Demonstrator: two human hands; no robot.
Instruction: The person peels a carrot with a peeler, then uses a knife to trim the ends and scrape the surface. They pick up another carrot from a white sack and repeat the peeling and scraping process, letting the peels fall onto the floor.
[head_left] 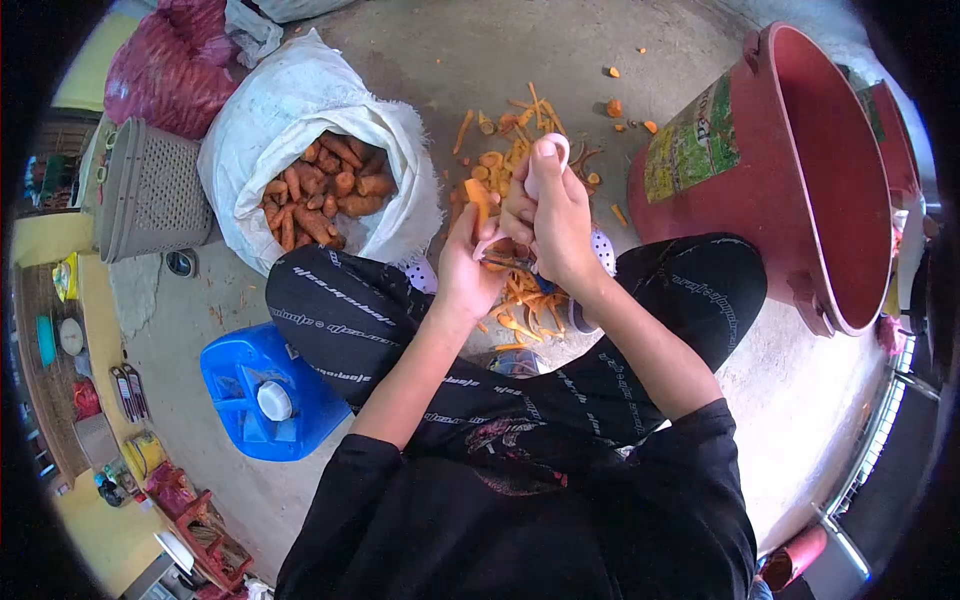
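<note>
My left hand point(470, 270) is closed around a carrot point(478, 203), whose bright orange end sticks up past the fingers. Closed in my right hand point(560, 220) is a peeler point(546, 165) with a pale pink handle; its looped end shows above the thumb. The peeler's head is near the left palm, and my fingers partly hide its blade. Below both hands, orange peelings point(525, 305) lie on the floor between my feet. More peelings and cut pieces point(495, 160) are scattered just beyond the hands.
An open white sack point(290, 95) of unpeeled carrots point(330, 185) stands at the left front. A large red bucket point(700, 190) stands to the right. Beside my left knee is a blue jerrycan point(240, 350). A grey basket point(160, 190) and red mesh sack point(170, 80) are farther left.
</note>
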